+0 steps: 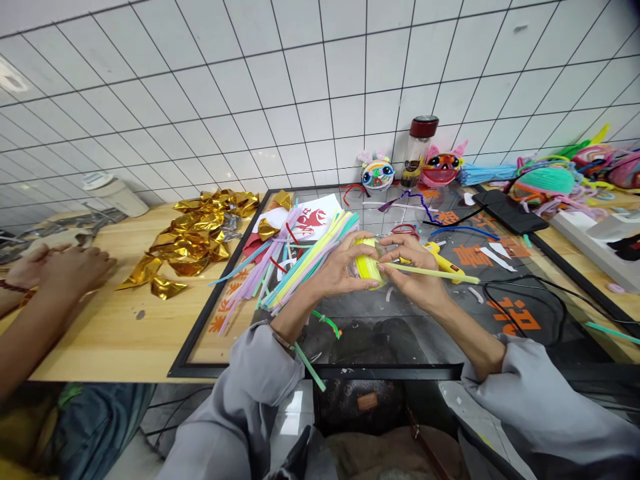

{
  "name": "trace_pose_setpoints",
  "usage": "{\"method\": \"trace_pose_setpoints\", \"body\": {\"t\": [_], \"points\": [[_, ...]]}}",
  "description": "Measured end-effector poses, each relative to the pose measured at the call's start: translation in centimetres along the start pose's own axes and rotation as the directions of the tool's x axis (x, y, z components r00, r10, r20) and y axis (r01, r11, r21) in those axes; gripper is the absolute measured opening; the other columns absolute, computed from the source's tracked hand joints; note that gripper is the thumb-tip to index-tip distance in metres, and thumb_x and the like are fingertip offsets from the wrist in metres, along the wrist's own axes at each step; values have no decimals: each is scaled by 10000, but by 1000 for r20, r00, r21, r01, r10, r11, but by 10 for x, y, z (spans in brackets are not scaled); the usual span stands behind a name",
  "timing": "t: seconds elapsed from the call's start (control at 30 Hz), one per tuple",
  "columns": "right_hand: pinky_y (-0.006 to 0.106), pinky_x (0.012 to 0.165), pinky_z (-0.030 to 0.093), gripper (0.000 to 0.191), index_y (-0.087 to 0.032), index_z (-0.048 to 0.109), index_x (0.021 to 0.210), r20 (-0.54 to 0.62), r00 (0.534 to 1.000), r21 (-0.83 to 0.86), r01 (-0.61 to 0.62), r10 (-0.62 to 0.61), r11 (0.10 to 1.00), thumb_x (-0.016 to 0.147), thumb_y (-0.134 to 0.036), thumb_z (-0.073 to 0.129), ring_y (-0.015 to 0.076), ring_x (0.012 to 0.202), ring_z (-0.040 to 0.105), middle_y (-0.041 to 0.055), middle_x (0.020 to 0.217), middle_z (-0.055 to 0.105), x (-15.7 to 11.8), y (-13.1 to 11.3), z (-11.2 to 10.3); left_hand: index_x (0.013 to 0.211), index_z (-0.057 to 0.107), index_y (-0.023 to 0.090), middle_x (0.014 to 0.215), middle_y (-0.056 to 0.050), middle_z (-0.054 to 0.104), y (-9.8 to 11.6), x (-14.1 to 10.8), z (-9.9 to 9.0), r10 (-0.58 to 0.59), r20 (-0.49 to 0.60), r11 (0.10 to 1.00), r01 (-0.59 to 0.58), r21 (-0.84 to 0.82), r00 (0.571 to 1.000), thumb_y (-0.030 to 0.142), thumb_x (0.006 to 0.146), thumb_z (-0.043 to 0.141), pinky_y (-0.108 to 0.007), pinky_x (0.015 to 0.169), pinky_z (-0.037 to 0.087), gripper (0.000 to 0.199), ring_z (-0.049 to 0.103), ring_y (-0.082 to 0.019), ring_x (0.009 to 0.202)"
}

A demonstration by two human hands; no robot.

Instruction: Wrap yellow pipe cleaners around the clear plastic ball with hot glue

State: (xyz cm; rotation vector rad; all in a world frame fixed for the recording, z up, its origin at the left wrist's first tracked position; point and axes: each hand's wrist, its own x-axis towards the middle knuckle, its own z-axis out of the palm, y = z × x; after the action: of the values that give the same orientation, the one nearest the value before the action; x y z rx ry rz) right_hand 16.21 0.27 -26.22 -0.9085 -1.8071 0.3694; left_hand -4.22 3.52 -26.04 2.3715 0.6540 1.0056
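My left hand (345, 267) is wrapped round a small rounded piece (369, 267) covered in yellow strips, with a clear-looking rim. Between the fingertips of my right hand (413, 267) is a pale yellow pipe cleaner (440, 272); one end meets the yellow piece and the other sticks out to the right. Both hands are close together above the framed dark board (360, 340). To the left of my left hand lies a bundle of pastel pipe cleaners (300, 267). A yellow glue gun (443, 261) rests just beyond my right hand.
A lidded glass bottle (417, 153) stands at the back between two decorated face balls (377, 175). Right lie a black phone (513, 210), a looping cable (563, 293) and a white power strip (600, 250). Crumpled gold foil (195, 233) and another person's hands (75, 267) are at left.
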Motion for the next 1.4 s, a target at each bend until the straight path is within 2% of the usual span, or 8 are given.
{"method": "trace_pose_setpoints", "body": {"t": [0.27,0.37,0.47,0.6,0.93,1.13,1.4], "points": [[434,959,479,141,-234,712,915,103,995,121,-4,-9,993,853,-348,656,257,1107,622,93,1134,671,5,-1,-10,1089,609,198,1395,-171,487,-2,0,-1,-2,-19,1000,2,-6,1000,421,730,806,-585,1153,346,466,449,-327,1381],[420,965,478,192,-235,708,965,66,996,152,-65,55,986,913,-365,577,242,1100,623,83,1113,686,6,3,-11,1073,617,191,1402,-172,476,0,0,-2,-6,-8,1000,6,1,1000,418,740,798,-564,1164,347,443,449,-319,1385],[410,944,491,313,-228,699,1079,38,989,121,-150,146,981,944,-456,532,242,1087,626,84,1114,695,6,10,-9,1068,620,196,1413,-166,462,1,0,-2,-14,0,1000,14,8,1000,420,737,800,-553,1176,342,438,453,-313,1384],[415,951,493,477,-223,697,1130,72,977,95,-205,198,974,962,-590,442,246,1087,627,93,1144,693,4,16,-2,1052,616,209,1407,-153,462,3,0,-2,-2,7,1000,2,18,1000,397,729,810,-560,1181,338,420,450,-308,1386],[391,954,475,462,-229,721,1067,109,979,133,-184,170,974,979,-573,426,236,1098,612,83,1115,705,6,20,4,1040,607,211,1393,-151,469,6,0,-2,12,23,999,-12,31,1000,381,739,803,-548,1178,346,397,460,-300,1377],[344,824,491,525,-219,735,983,126,971,136,-219,202,966,956,-637,418,215,935,641,66,986,721,9,20,2,1047,603,207,1410,-163,468,6,-1,0,10,14,1000,-10,-16,1000,375,720,815,-552,1171,349,424,472,-306,1377],[336,785,473,540,-209,701,829,93,972,134,-227,216,965,940,-661,428,212,884,619,56,874,691,8,19,0,1040,588,215,1388,-145,530,9,1,2,60,-5,996,-60,-63,998,348,749,795,-544,1138,389,382,536,-280,1321]]}}
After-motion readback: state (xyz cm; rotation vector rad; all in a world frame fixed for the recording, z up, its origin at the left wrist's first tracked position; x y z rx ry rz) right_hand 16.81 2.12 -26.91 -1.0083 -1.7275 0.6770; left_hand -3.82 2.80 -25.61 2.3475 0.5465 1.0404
